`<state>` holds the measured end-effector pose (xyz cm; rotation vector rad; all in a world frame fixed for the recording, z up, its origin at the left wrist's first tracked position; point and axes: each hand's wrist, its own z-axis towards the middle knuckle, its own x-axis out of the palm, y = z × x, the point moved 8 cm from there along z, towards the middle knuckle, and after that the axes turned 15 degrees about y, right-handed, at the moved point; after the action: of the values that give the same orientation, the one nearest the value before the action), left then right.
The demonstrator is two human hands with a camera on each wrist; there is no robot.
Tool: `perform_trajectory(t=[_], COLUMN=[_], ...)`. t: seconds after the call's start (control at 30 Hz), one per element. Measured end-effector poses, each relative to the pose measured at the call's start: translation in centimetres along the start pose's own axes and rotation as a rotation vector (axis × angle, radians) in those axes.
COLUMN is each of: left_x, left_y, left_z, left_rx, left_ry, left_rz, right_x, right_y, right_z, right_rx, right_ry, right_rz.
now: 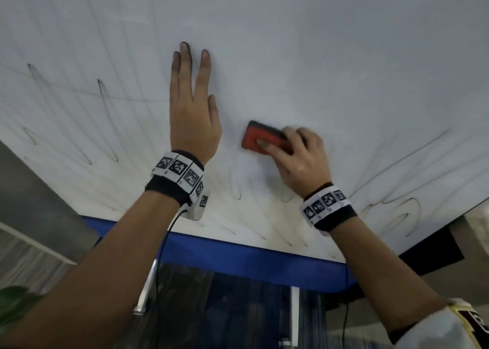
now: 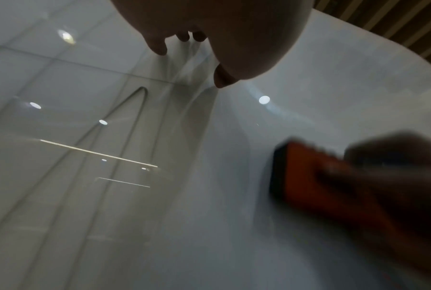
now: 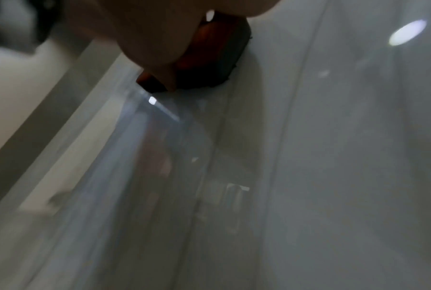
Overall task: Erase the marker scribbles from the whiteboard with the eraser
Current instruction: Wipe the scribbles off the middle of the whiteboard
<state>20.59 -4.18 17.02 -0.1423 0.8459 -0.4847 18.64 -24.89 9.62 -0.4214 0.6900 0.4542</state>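
A white whiteboard (image 1: 317, 57) fills the head view, with thin black marker scribbles (image 1: 100, 94) at its left, along the bottom and at the lower right (image 1: 402, 211). My right hand (image 1: 296, 152) grips a red eraser (image 1: 262, 139) with a dark felt face, pressed against the board near the middle. My left hand (image 1: 193, 102) lies flat on the board just left of the eraser, fingers straight. In the left wrist view the eraser (image 2: 316, 176) is blurred at the right and a looped scribble (image 2: 137, 102) shows. In the right wrist view the eraser (image 3: 217, 58) sits under my fingers.
A blue ledge (image 1: 238, 256) runs along the board's bottom edge. Below it are dark glass panels with a metal frame (image 1: 148, 285). A green leaf (image 1: 13, 303) shows at the lower left. A grey wall (image 1: 31, 189) borders the board on the left.
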Motion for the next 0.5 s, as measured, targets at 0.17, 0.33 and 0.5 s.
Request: perform_trajectory(t=[0.17,0.33,0.5], left_x=[0.6,1.7,1.6], left_y=[-0.8,-0.8,-2.5], left_z=[-0.5,-1.2,-1.2], left_rx=[-0.037,-0.068,-0.141], left_ry=[-0.003,0.06,0.008], left_rz=[-0.063,0.067,0.025], right_x=[-5.3,1.1,-3.1], right_y=[-5.3,1.1,-4.5], right_z=[1.4,-0.2,-1.8], right_rx=[0.43,0.21,0.203], right_ry=[-0.311,-0.107,-0.13], right_rz=[0.136,0.131,-0.024])
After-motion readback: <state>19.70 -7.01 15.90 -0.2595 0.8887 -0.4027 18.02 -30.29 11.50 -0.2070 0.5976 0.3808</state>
